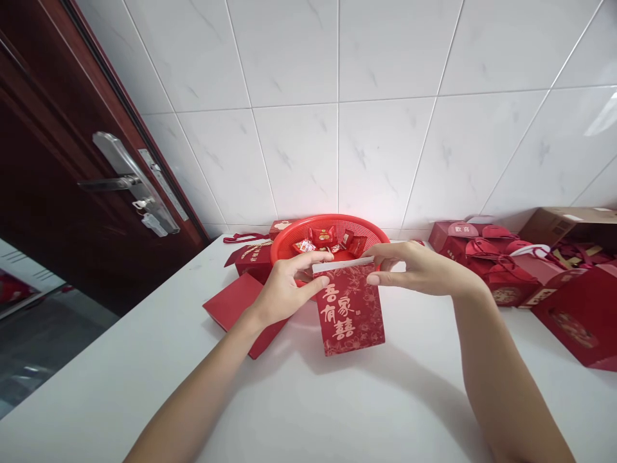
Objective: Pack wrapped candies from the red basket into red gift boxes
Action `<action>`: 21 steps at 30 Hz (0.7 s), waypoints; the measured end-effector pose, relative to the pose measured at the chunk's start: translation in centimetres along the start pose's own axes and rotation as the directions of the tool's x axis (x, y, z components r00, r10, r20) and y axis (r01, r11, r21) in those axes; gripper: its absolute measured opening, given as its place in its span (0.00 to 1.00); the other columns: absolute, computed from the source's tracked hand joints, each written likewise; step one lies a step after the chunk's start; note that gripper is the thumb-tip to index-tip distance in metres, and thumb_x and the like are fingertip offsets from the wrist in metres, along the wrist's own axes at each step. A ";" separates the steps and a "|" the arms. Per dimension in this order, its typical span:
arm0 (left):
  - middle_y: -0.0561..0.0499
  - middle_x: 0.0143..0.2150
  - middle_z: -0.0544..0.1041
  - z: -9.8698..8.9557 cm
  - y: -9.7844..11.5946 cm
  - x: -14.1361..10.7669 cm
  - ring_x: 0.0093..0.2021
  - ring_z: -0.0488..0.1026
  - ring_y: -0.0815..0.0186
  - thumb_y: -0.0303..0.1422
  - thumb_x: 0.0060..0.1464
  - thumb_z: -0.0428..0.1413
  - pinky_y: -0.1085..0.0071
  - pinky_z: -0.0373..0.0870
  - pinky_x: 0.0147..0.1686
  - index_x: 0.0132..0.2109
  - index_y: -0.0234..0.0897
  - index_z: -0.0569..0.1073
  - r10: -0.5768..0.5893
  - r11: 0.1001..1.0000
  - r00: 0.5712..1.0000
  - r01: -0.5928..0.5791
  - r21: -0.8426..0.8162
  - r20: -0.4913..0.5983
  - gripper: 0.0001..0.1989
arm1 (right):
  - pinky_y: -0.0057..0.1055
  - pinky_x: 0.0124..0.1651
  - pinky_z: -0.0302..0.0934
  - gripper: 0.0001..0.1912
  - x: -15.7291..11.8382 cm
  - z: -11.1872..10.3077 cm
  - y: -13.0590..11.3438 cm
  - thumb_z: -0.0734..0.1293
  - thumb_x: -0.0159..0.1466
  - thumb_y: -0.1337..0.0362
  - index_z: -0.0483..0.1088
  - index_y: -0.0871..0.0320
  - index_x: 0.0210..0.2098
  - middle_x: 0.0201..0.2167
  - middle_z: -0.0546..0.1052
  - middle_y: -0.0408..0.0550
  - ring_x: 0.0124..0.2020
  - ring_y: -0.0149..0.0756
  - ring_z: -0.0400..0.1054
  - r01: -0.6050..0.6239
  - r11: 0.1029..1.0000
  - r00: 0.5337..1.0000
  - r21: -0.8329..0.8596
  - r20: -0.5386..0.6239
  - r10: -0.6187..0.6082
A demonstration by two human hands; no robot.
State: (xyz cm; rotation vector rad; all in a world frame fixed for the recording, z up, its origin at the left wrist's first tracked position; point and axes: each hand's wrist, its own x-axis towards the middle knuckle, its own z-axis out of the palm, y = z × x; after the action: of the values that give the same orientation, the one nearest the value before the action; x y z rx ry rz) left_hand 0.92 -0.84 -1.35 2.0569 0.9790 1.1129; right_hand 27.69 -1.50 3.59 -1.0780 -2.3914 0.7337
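Between my two hands a red paper gift bag (351, 315) with pale Chinese characters hangs over the white table, its top edge showing a white strip. My left hand (289, 286) pinches the bag's upper left corner, thumb on the front. At the upper right corner, my right hand (409, 270) grips it with thumb and fingers. Just behind the bag is a red plastic basket (332, 222) with several red-wrapped sweets (322, 236) inside. Part of the basket is hidden by my hands and the bag.
A flat red packet (236, 299) lies left of the bag. Red boxes (255, 260) stand beside the basket. On the right are several red gift boxes (482, 257) and a cardboard box (554, 222). A tiled wall borders the table (337, 411); a door (58, 128) is at left.
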 end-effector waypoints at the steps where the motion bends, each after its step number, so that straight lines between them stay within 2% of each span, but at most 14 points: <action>1: 0.46 0.52 0.82 0.0 0.0 0.0 0.41 0.81 0.62 0.36 0.57 0.62 0.66 0.81 0.42 0.52 0.37 0.80 -0.003 1.000 1.000 0.003 -0.013 -0.009 0.16 | 0.33 0.36 0.64 0.21 0.1 0.0 0.0 0.65 0.67 0.44 0.74 0.56 0.42 0.34 0.79 0.47 0.35 0.39 0.72 0.014 1.000 1.000 0.014 -0.012 -0.013; 3: 0.47 0.46 0.83 0.0 0.1 0.0 0.41 0.81 0.60 0.37 0.57 0.62 0.66 0.81 0.41 0.47 0.37 0.81 -0.004 0.999 1.000 0.003 -0.037 -0.015 0.13 | 0.32 0.34 0.62 0.22 0.2 0.2 -0.1 0.62 0.69 0.44 0.74 0.57 0.38 0.31 0.77 0.46 0.32 0.36 0.70 0.026 0.999 0.998 0.029 -0.049 -0.025; 6: 0.48 0.42 0.84 0.1 0.2 0.0 0.42 0.81 0.59 0.37 0.56 0.63 0.66 0.81 0.41 0.43 0.37 0.83 0.006 0.999 0.999 -0.008 -0.049 -0.031 0.11 | 0.31 0.32 0.60 0.25 0.3 0.5 -0.1 0.58 0.72 0.45 0.72 0.58 0.31 0.25 0.72 0.44 0.28 0.34 0.65 0.003 1.000 0.993 0.017 -0.115 -0.002; 10: 0.47 0.41 0.84 0.0 0.4 -0.1 0.43 0.80 0.59 0.33 0.56 0.62 0.66 0.81 0.43 0.41 0.37 0.83 0.052 0.998 0.998 -0.053 -0.037 -0.044 0.08 | 0.30 0.33 0.62 0.16 0.6 0.8 -0.2 0.64 0.69 0.51 0.73 0.57 0.34 0.29 0.76 0.45 0.29 0.33 0.67 0.013 0.999 0.993 0.029 -0.119 -0.009; 13: 0.47 0.41 0.84 -0.3 0.4 -0.1 0.43 0.80 0.59 0.30 0.56 0.60 0.68 0.80 0.42 0.40 0.38 0.83 0.095 0.995 0.995 -0.096 -0.025 -0.009 0.07 | 0.31 0.32 0.63 0.14 0.7 0.9 -0.2 0.67 0.67 0.54 0.72 0.57 0.32 0.27 0.76 0.45 0.27 0.33 0.68 0.031 0.998 0.992 0.053 -0.126 -0.025; 17: 0.46 0.45 0.83 -0.7 0.3 -0.3 0.47 0.79 0.58 0.29 0.54 0.62 0.69 0.79 0.42 0.43 0.37 0.82 0.148 0.988 0.985 -0.142 -0.068 0.089 0.09 | 0.31 0.32 0.63 0.13 0.6 0.8 0.1 0.68 0.66 0.55 0.72 0.58 0.32 0.26 0.76 0.45 0.27 0.33 0.68 0.044 0.996 0.990 0.081 -0.138 -0.033; 21: 0.45 0.49 0.82 -0.7 0.1 -0.2 0.49 0.79 0.57 0.36 0.54 0.65 0.66 0.79 0.46 0.50 0.38 0.81 0.041 0.989 0.999 -0.036 -0.146 0.031 0.16 | 0.32 0.34 0.63 0.13 0.2 0.3 0.3 0.69 0.66 0.55 0.73 0.59 0.32 0.26 0.76 0.45 0.29 0.34 0.69 0.065 0.991 0.986 0.117 -0.163 -0.046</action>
State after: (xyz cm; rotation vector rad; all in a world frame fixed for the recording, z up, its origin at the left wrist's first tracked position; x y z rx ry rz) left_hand 0.31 -0.91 -1.02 1.9784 0.8194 1.1312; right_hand 27.54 -1.29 3.19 -0.9777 -2.2025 0.7354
